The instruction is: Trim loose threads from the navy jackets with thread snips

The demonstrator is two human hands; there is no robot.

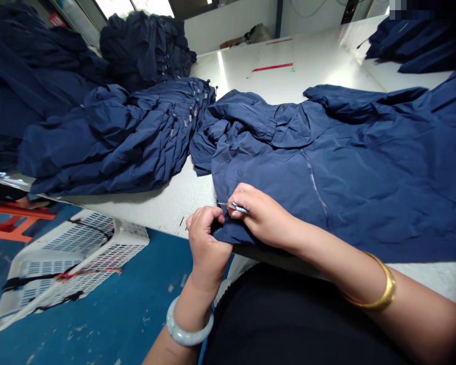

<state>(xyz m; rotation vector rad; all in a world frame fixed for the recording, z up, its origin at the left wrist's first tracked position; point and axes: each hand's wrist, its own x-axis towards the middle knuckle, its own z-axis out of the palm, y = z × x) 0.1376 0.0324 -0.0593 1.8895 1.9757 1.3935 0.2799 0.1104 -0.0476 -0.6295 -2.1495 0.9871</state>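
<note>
A navy blue jacket [266, 177] with a zipper [314, 185] lies spread over the table in front of me. My left hand [209, 241] is closed in a pinch on the jacket's lower left corner, at the table's near edge. Just to the right, my right hand [260, 215] is wrapped round a small blue-handled tool [240, 208]. Its thin metal tip points left, toward my left fingers, close above the fabric edge. The fingers hide most of the tool, so its exact kind does not show.
Stacked navy garments [114, 137] lie on the table to the left, with more heaps [142, 48] behind. Another dark pile [421, 43] sits at the far right. A white plastic basket [125, 243] and an orange stool [11, 220] stand on the blue floor.
</note>
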